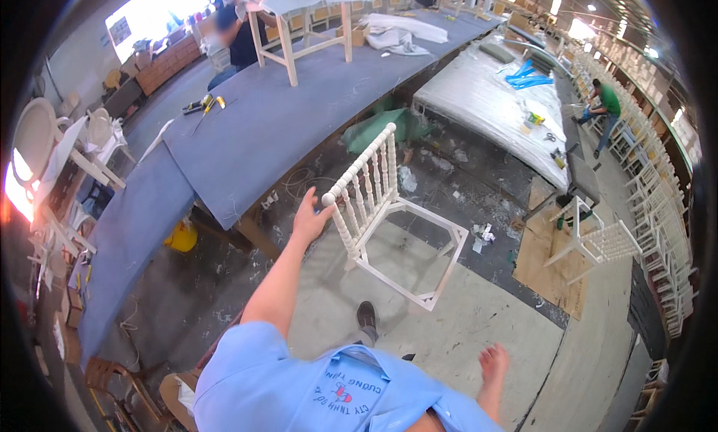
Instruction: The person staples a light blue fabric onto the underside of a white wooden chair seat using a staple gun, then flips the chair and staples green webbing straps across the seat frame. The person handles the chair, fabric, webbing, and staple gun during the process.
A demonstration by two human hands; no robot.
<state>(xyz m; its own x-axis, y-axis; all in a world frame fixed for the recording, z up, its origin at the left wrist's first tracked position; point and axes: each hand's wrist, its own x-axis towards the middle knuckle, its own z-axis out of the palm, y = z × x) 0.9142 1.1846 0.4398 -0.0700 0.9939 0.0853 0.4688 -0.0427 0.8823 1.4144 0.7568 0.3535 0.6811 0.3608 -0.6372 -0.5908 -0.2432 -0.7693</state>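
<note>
A white wooden chair frame (360, 163) stands in front of me, with a turned spindle back and an open seat frame without a seat. My left hand (307, 221) reaches out to the near end of its top rail. The thumb and fingers are apart beside the round knob there; whether they touch it is hard to make out. Lower right, my right hand (493, 363) hangs away from the chair with its fingers loosely spread, holding nothing. My shoe (366, 316) shows on the floor beside the seat frame.
A long grey-blue table (299, 95) runs along the left, bearing another white chair (288, 50) and yellow-handled tools (213, 103). A plastic-covered table (479, 95) lies beyond. Right, a white chair (598, 241) stands on cardboard, near a person in green (607, 103). Scraps (485, 237) litter the floor.
</note>
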